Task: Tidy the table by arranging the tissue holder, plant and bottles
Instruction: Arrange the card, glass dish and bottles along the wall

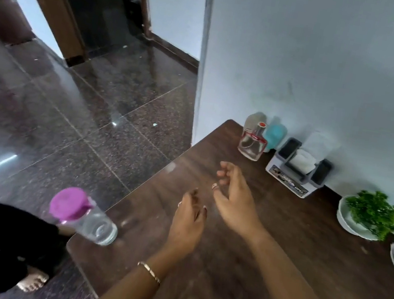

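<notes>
Brown wooden bench (332, 239) with two free hands above it.
The left hand (188, 224) and the right hand (233, 203) hover close together, fingers loose and apart, holding nothing. Beyond the right hand, at the wall, stand the plant (371, 214) and the tissue holder (290, 181). Left of the left hand, a purple-capped bottle (85, 216) is at the bench edge. The perfume bottle (252, 143) stands beyond both hands, a blue bottle (276, 134) just behind it.

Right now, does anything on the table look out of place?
Yes. The purple-capped bottle leans out over the table's near left corner, far from the other bottles by the wall.
</notes>
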A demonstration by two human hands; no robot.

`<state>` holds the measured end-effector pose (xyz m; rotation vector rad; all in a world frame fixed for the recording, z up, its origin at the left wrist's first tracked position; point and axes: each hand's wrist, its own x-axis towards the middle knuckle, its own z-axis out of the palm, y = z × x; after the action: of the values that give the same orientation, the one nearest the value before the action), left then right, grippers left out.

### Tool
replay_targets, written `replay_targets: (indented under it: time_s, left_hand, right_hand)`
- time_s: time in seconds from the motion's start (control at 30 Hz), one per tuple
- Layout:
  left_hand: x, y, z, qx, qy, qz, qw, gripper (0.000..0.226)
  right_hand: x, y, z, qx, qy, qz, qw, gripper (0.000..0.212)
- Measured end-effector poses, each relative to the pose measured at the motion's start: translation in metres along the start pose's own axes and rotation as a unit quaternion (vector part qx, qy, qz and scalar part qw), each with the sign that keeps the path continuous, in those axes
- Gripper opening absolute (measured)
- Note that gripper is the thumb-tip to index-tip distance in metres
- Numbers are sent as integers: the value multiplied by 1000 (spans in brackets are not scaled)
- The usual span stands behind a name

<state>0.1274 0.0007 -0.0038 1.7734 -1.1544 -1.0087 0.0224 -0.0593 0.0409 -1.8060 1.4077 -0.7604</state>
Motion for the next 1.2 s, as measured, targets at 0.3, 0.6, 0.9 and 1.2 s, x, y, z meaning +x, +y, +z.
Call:
replay_targets:
  time_s: [0.3, 0.6, 0.9, 1.2]
  left_hand:
    - [-102, -89, -80, -58, 192, -175, 964, 22]
    - [-95, -97, -145, -65, 292, -100, 949, 68]
    - [-58, -94, -174, -66, 195, -28, 978, 52]
    - [9, -36, -142, -68, 99, 64, 991, 40]
  right_hand:
    - [-58, -53, 101, 16, -261, -92, 961, 72]
    - [-56, -80, 155, 10, -238, -124, 963, 85]
    - [-48, -86, 158, -1, -166, -150, 975, 52]
    - [-5, -73, 100, 63, -58, -83, 993, 57]
